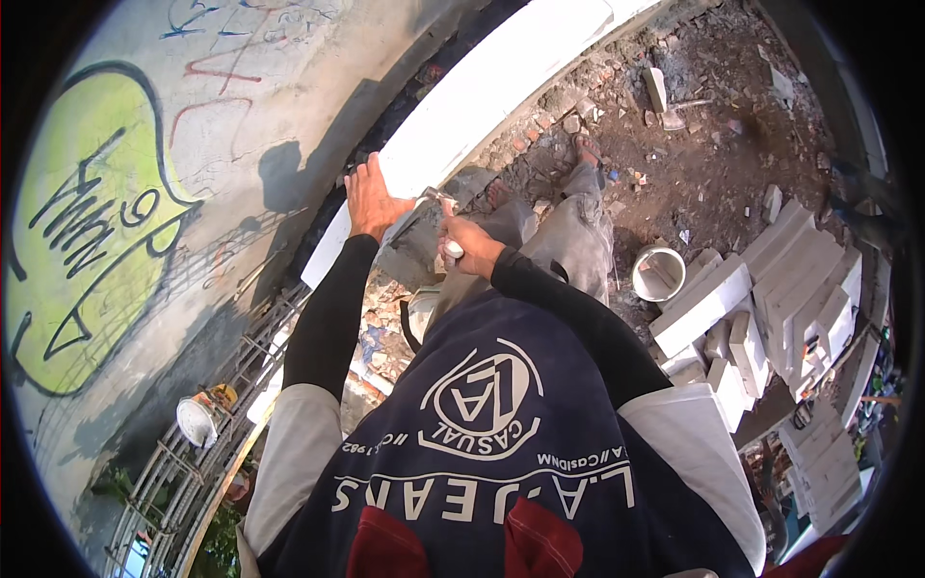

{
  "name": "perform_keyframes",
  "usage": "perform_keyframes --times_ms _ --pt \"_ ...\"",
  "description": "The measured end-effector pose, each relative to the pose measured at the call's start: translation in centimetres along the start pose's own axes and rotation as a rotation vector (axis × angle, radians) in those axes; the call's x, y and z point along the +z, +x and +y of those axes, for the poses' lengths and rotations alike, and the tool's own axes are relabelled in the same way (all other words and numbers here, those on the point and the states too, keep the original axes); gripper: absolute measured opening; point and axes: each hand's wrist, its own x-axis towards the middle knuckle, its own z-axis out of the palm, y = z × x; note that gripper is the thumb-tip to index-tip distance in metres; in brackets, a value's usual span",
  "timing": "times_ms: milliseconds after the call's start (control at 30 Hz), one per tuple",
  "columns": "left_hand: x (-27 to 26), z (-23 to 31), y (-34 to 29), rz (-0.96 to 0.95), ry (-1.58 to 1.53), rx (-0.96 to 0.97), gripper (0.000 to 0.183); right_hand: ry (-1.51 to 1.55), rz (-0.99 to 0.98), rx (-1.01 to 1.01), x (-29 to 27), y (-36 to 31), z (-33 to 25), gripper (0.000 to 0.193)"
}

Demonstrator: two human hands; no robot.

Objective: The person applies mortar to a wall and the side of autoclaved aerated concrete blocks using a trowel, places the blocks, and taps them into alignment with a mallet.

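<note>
The left hand (374, 200) is resting on the white wall (472, 106), fingers spread. Beside the wall, the right hand's (474, 245) fingers are gripping a tool (453, 249), apparently a trowel; a slipping grip could be driving it into the left hand.

Sunlight falls on a graffitied wall (222, 164); rubble (572, 123) litters brown ground (708, 169).

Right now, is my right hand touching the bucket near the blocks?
No, your right hand grips a handle, away from that bucket.
</note>
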Motion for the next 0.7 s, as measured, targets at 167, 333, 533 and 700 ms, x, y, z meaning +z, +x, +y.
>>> perform_keyframes --times_ms 167,333,533,700 --pt "0.0 0.6 -0.3 0.037 0.041 -0.003 0.108 -0.077 -0.029 0.024 -2.7 0.0 -1.4 0.013" --pt "-0.2 -0.4 -0.4 0.012 0.032 -0.015 0.112 -0.044 0.125 -0.14 -3.3 -1.4 -3.7 0.013" --pt "-0.2 0.2 -0.3 -0.006 0.029 -0.039 0.113 0.137 0.199 -0.377 -4.1 -2.6 -9.0 0.017" --pt "1.1 -0.7 -0.7 0.039 -0.024 0.0 0.117 -0.006 0.185 -0.431 -4.4 -4.6 -11.9 0.017"
